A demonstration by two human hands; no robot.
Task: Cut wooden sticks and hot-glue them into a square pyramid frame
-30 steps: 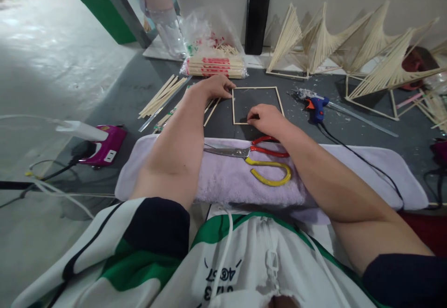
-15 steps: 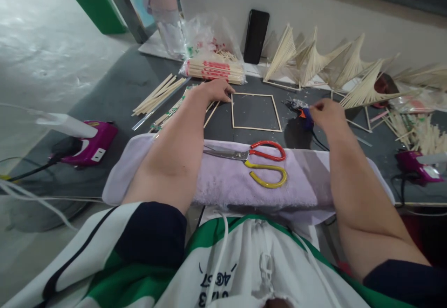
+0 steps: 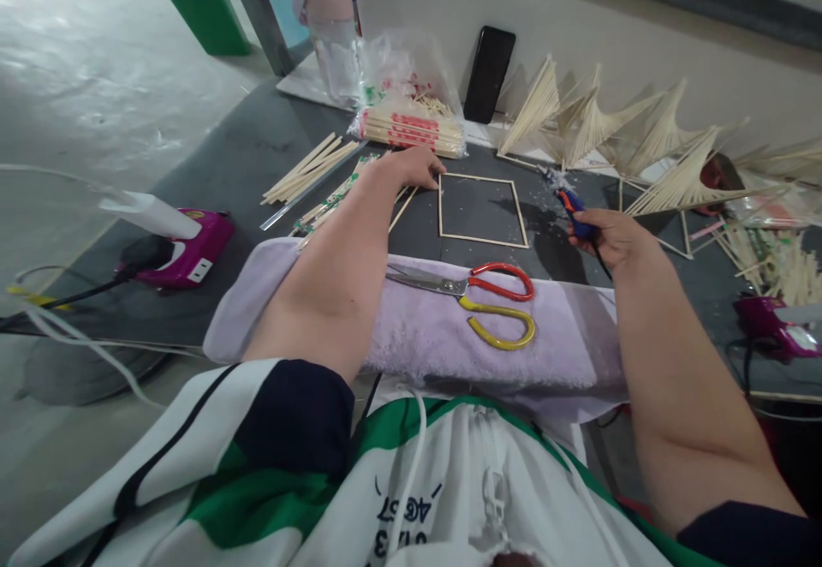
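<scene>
A square frame [image 3: 483, 242] of thin wooden sticks lies flat on the dark table. My left hand [image 3: 420, 168] is closed at its upper left corner, fingertips pinching the stick there. To the right of the frame, my right hand [image 3: 607, 237] is wrapped around a blue and orange corded glue gun [image 3: 581, 217]. Its tip points up and left, next to whitish stringy residue. Scissors [image 3: 459, 286] with one red and one yellow handle rest on a lilac towel [image 3: 437, 349] in front of the frame.
Loose sticks [image 3: 308, 171] and wrapped chopsticks [image 3: 340, 194] lie left, with a bagged bundle [image 3: 411, 132] behind. A phone [image 3: 489, 74] leans on the wall beside stick structures [image 3: 591, 122]. A bottle [image 3: 330, 32] stands back left; purple power sockets [image 3: 193, 246] sit on the left.
My right hand has turned and lifted the glue gun, gripping it with its tip raised toward the upper left. My left hand stays at the frame's corner. The view has shifted slightly.
</scene>
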